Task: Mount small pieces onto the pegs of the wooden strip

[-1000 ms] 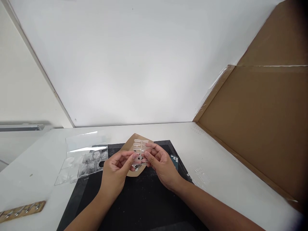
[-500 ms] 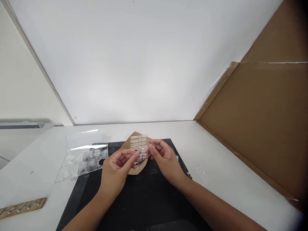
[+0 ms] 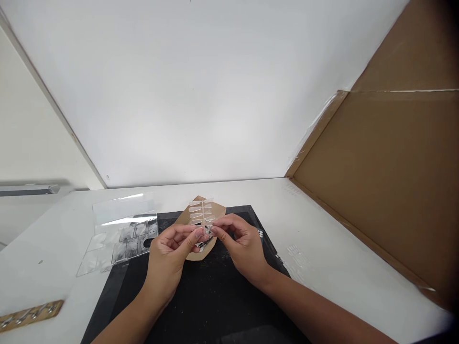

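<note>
Between my hands, a clear plastic strip of nail swatch tips [image 3: 196,209] stands upright, its pieces branching off a central stem. My left hand [image 3: 171,246] pinches its lower left between thumb and fingers. With thumb and index finger, my right hand [image 3: 241,241] grips the lower right side of the strip. The fingertips cover the strip's bottom. Behind and below it lies a brown paper piece [image 3: 195,254] with dark and white bits on it, partly hidden by the hands.
A black mat [image 3: 215,301] lies under my forearms. To the left is a clear compartment box [image 3: 118,243] with its lid open. A brown strip with metal pieces [image 3: 32,315] lies at lower left. More clear tips [image 3: 298,258] rest on the white table. A cardboard panel [image 3: 387,181] stands at right.
My right hand has shifted left and slightly down to the strip's lower part, closer to my left hand. The strip's upper right side is more exposed. The view has shifted slightly.
</note>
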`<state>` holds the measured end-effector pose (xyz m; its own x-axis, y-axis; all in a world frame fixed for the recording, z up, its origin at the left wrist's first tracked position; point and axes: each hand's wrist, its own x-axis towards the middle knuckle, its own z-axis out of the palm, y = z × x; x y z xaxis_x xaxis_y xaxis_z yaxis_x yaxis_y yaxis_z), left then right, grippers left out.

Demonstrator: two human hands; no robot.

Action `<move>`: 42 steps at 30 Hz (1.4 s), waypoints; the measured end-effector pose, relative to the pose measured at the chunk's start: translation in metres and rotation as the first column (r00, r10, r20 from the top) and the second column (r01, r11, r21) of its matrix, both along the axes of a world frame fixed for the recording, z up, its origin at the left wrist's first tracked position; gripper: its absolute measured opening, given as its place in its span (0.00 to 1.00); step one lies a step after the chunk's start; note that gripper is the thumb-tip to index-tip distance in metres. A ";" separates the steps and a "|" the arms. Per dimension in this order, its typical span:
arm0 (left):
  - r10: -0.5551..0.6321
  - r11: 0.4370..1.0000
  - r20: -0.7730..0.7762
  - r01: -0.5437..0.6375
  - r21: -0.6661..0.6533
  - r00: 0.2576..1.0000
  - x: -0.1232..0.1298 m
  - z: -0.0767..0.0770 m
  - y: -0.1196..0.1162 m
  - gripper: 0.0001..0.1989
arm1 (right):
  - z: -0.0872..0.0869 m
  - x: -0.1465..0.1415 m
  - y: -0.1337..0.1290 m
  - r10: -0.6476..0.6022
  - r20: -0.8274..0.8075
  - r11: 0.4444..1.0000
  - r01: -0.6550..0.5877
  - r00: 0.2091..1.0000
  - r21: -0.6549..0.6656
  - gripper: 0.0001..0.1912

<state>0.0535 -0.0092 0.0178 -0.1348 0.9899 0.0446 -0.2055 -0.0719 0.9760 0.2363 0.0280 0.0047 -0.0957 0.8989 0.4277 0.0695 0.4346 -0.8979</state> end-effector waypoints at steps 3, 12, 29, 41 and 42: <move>0.000 1.000 0.013 0.000 -0.020 1.000 0.001 -0.002 0.000 0.16 | -0.001 -0.002 -0.002 -0.015 0.042 0.999 0.014 0.999 0.037 0.06; 0.034 0.999 -0.038 -0.033 0.021 0.999 0.001 0.001 0.000 0.14 | -0.002 -0.007 -0.009 0.137 0.007 0.988 -0.136 0.991 -0.074 0.11; 0.145 0.983 -0.226 -0.115 0.140 0.963 0.001 0.006 -0.001 0.10 | 0.005 -0.009 -0.009 0.336 -0.283 0.870 -0.411 0.898 -0.272 0.17; 0.164 0.977 -0.203 -0.131 0.165 0.965 -0.001 0.012 0.003 0.11 | 0.013 0.002 0.004 0.282 -0.368 0.876 -0.394 0.886 -0.279 0.20; 0.162 0.978 -0.201 -0.130 0.164 0.966 -0.001 0.012 0.003 0.12 | 0.013 0.003 0.004 0.285 -0.377 0.869 -0.403 0.881 -0.286 0.21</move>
<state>0.0524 -0.0060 0.0297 -0.2489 0.9403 0.2323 0.0286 -0.2326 0.9722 0.2390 0.0323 0.0179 -0.3416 0.9268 0.1561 -0.3347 0.0352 -0.9417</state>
